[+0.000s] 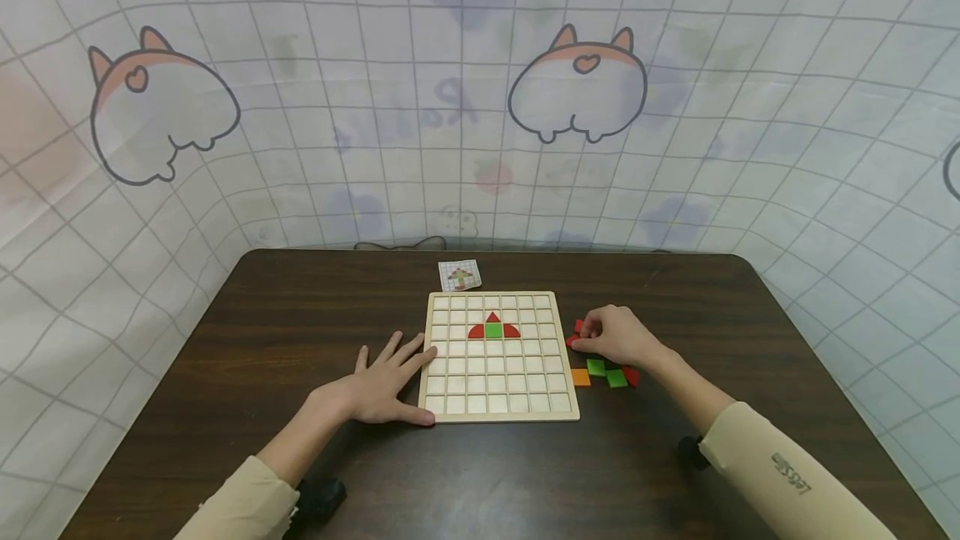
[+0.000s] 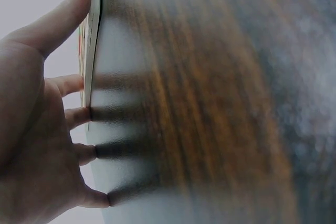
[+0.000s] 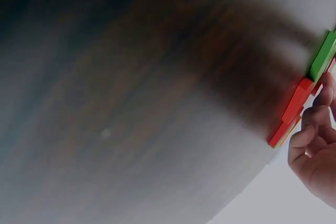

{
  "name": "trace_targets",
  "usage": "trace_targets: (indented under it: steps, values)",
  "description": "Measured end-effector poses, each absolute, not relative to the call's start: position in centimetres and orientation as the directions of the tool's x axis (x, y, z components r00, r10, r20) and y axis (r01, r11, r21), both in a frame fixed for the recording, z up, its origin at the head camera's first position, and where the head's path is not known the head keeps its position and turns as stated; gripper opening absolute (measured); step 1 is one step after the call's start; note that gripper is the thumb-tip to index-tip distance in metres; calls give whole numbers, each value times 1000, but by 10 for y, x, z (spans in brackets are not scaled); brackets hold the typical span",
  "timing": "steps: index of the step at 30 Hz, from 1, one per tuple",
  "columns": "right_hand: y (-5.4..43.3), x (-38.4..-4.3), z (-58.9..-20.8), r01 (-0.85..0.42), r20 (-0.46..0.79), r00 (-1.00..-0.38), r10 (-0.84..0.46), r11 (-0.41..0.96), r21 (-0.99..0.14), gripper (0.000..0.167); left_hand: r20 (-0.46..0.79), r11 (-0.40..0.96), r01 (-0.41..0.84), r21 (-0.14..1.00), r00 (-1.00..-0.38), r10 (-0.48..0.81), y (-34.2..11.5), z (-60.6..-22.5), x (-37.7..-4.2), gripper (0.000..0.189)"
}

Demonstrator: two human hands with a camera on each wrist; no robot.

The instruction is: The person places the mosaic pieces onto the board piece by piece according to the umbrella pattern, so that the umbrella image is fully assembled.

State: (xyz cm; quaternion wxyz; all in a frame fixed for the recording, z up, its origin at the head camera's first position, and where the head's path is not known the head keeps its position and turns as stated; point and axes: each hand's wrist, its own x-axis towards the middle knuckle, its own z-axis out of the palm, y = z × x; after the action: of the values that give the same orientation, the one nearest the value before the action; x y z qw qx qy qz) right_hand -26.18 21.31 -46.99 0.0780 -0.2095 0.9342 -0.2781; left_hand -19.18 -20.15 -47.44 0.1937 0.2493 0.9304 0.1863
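A wooden grid board [image 1: 498, 417] lies flat on the table, with a red triangle tile [image 1: 492, 317], a green square tile [image 1: 492, 331] and two curved red tiles [image 1: 476, 332] set in its upper cells. My left hand [image 1: 381, 386] spreads its fingers along the board's left edge, thumb at the near corner. Right of the board, my right hand [image 1: 618, 334] curls its thumb and fingers at a small red tile [image 1: 572, 342], seemingly pinching it; the fingers partly hide it. Another red tile [image 1: 579, 326] lies beside those fingers. In the right wrist view, fingertips touch among red and green tiles [image 3: 321, 59].
An orange square tile [image 1: 581, 377], two green tiles [image 1: 617, 378] and a red tile [image 1: 632, 377] lie at the board's lower right. A small pattern card [image 1: 460, 275] lies behind the board. The dark wooden table [image 1: 300, 290] meets a grid-patterned cloth at the back.
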Motion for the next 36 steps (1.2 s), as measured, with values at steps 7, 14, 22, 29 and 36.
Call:
trace_targets:
  steps: [7,14,22,29,36]
  values:
    - [216,-265,-471,-394,-9,-876,-481,728,-560,15,-270,806,392,444,-799,538,-202,-475,-192,104]
    - [218,-269,-470,-417,-42,-849,-527,717,-558,19,-275,815,385,433,-805,526,-202,-474,-192,102]
    - [219,-269,-468,-397,-59,-866,-496,755,-521,26,-269,817,385,428,-809,522,-201,-474,-192,103]
    - [219,-269,-468,-415,-64,-848,-527,734,-538,28,-267,818,391,423,-808,525,-202,-474,-192,103]
    - [217,-268,-469,-437,-38,-847,-531,735,-519,25,-268,815,390,428,-807,527,-202,-474,-191,102]
